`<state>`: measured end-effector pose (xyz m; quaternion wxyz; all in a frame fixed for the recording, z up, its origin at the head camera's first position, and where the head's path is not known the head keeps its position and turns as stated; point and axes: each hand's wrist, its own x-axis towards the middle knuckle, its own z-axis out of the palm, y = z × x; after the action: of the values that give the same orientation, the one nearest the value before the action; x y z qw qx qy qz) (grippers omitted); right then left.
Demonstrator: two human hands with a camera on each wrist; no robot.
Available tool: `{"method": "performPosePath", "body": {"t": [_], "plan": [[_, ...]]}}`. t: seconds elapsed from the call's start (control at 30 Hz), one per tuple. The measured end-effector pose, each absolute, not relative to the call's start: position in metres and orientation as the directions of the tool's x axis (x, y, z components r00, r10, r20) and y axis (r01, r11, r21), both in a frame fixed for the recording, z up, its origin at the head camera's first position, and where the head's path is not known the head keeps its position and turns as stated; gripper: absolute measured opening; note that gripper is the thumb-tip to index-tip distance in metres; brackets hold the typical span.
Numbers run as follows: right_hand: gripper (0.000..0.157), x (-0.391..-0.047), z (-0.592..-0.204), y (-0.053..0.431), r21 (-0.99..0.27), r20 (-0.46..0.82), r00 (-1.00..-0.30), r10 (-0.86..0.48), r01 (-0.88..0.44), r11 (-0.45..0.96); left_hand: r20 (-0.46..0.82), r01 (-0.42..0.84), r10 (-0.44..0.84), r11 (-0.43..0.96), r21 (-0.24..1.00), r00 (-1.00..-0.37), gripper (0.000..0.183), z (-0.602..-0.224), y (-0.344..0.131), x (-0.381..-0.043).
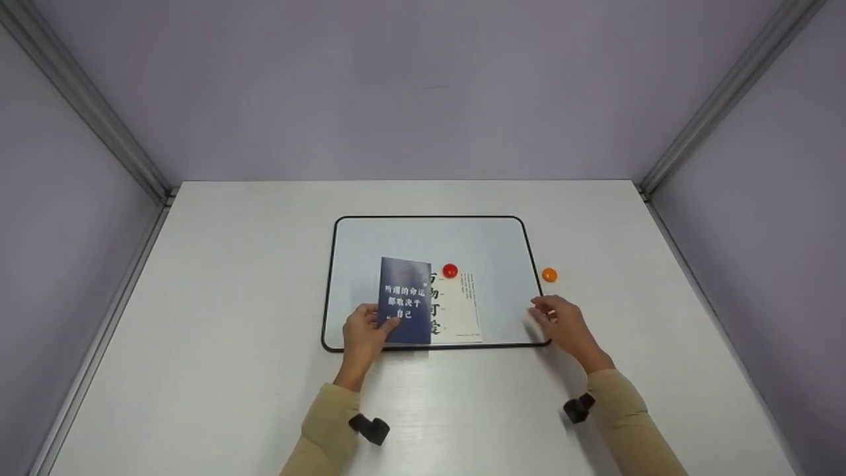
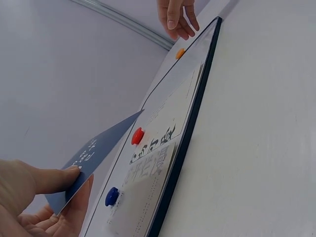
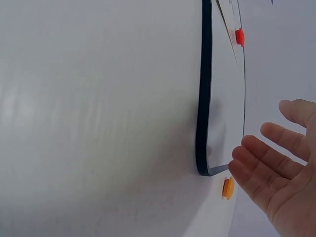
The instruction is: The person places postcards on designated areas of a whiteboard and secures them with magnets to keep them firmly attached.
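Observation:
My left hand (image 1: 363,332) pinches a dark blue card (image 1: 405,291) with white characters between thumb and fingers. Seen from the left wrist, this card (image 2: 101,150) is raised at a slant above a small whiteboard (image 2: 190,116). Under a red round magnet (image 1: 450,270) lies a cream card (image 1: 457,307) with black characters. A second pale card (image 2: 143,197), with a blue magnet (image 2: 112,196) at its edge, is hidden behind the blue card in the head view. My right hand (image 1: 562,324) holds nothing, its fingers loosely extended near the board's right edge.
The black-rimmed whiteboard (image 1: 390,233) lies on a white table (image 1: 231,277). An orange magnet (image 1: 550,274) sits on the table just right of the board. Pale walls (image 1: 423,92) enclose the table at the back and sides.

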<state>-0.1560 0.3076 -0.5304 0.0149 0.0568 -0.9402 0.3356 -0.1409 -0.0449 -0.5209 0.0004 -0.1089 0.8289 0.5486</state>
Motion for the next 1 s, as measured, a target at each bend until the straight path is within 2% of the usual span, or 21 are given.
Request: {"method": "performPosePath", "body": {"t": [0.17,0.43,1.0], "plan": [[0.027,-0.152,-0.531,0.311,-0.627,0.050,-0.993,-0.108,-0.116,0.771,-0.087,-0.136,-0.148,0.363,0.922,-0.985,0.036,-0.523,-0.037,-0.139],[0.033,-0.146,-0.525,0.317,-0.618,-0.042,-0.993,-0.114,-0.064,0.784,-0.117,-0.154,-0.123,0.357,0.921,-0.986,0.036,-0.528,-0.023,-0.139],[0.034,-0.145,-0.530,0.325,-0.633,-0.032,-0.994,-0.102,-0.059,0.772,-0.142,-0.154,-0.064,0.295,0.943,-0.988,0.036,-0.536,0.017,-0.139]]}}
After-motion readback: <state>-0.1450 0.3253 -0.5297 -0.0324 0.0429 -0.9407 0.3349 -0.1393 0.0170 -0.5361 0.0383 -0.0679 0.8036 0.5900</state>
